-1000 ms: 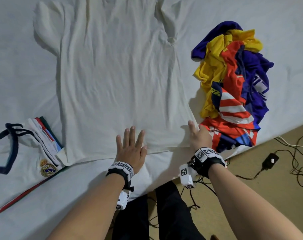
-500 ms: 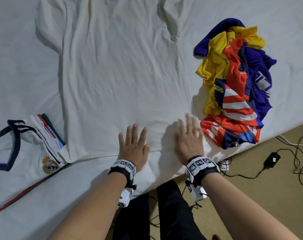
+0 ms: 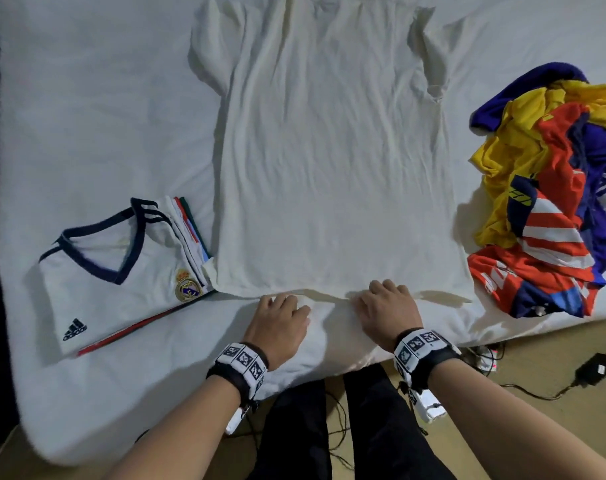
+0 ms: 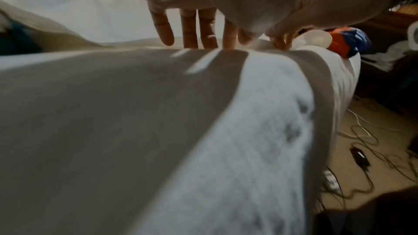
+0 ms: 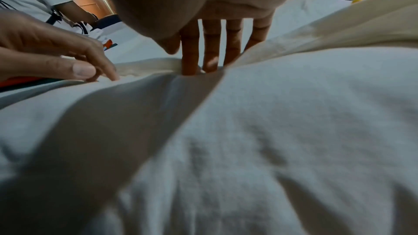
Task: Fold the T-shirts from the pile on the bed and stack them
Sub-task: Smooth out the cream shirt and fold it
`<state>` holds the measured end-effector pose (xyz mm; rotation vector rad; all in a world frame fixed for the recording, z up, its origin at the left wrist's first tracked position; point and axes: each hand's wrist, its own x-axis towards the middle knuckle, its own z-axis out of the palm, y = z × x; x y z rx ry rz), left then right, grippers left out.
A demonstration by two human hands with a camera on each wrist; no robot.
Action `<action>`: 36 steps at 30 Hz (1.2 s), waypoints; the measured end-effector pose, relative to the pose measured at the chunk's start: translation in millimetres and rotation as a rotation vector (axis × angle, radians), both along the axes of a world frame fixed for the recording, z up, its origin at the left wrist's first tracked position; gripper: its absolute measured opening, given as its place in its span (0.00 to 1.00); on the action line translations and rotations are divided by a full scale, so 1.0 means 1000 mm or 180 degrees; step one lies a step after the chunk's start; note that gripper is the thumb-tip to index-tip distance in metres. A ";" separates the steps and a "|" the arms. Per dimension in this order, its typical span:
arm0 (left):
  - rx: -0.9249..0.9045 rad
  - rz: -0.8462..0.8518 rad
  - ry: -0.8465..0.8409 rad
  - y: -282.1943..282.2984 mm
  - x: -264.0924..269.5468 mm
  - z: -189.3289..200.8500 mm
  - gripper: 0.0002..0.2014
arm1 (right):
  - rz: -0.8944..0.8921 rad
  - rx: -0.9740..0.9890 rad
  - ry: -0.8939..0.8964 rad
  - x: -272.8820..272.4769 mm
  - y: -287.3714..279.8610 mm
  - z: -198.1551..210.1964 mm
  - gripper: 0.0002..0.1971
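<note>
A plain white T-shirt (image 3: pixel 329 168) lies spread flat on the bed, hem toward me. My left hand (image 3: pixel 281 317) and right hand (image 3: pixel 386 308) sit side by side at the middle of that hem, fingers bent down onto it. In the right wrist view my left hand (image 5: pixel 56 56) has thumb and index finger pinched together on the hem. The right fingers (image 5: pixel 211 42) point straight down, tips pressing at the hem edge, thumb apart. The left fingers (image 4: pixel 190 31) also stand on the fabric edge. The unfolded pile (image 3: pixel 551 188) of yellow, red and blue shirts lies to the right.
A stack of folded shirts (image 3: pixel 121 268), a white crested jersey on top, lies left of the spread shirt. The bed (image 3: pixel 87 116) has a white sheet. Its near edge runs just behind my wrists. Cables and a black adapter (image 3: pixel 594 368) lie on the floor.
My right hand slid left from the hem's corner by the pile to the middle. Both hands drew back from lying flat on the shirt to its hem, fingers now bent down.
</note>
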<state>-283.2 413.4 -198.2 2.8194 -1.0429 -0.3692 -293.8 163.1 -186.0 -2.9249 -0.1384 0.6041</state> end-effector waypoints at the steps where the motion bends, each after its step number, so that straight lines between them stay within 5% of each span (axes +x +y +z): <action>1: -0.0083 0.0128 -0.0110 0.007 0.005 0.004 0.13 | -0.0084 0.0054 -0.0112 0.004 0.007 0.002 0.25; 5: 0.0580 0.1017 -0.0033 0.042 0.030 0.010 0.26 | -0.0481 0.0347 -0.0350 0.028 0.029 0.003 0.15; 7: 0.1332 0.1078 0.0288 0.059 0.035 0.010 0.32 | -0.0404 0.0166 -0.0186 0.035 0.040 -0.002 0.13; 10: 0.1887 0.0803 0.0488 0.065 0.032 0.017 0.25 | -0.0376 -0.0092 0.0426 0.036 0.053 -0.005 0.17; 13: 0.1885 0.0630 0.0231 0.065 0.039 0.033 0.17 | -0.0441 -0.0095 0.0436 0.041 0.060 -0.005 0.19; 16: 0.1905 0.1312 -0.0188 0.067 0.068 0.039 0.19 | -0.0264 -0.0077 0.0067 0.054 0.066 -0.015 0.16; 20: 0.2129 0.1668 -0.0100 0.070 0.097 0.032 0.15 | -0.0165 0.0011 0.0327 0.069 0.072 -0.033 0.34; 25: 0.2260 0.1672 -0.0112 0.076 0.098 0.028 0.14 | -0.0453 0.0107 0.0619 0.061 0.069 -0.049 0.35; 30: 0.2176 0.2023 -0.0178 0.092 0.097 0.042 0.20 | -0.0509 -0.0010 0.0701 0.054 0.063 -0.047 0.35; 36: 0.1683 0.1710 -0.0117 0.065 0.123 0.044 0.34 | -0.0900 -0.0133 0.0300 0.096 0.075 -0.023 0.27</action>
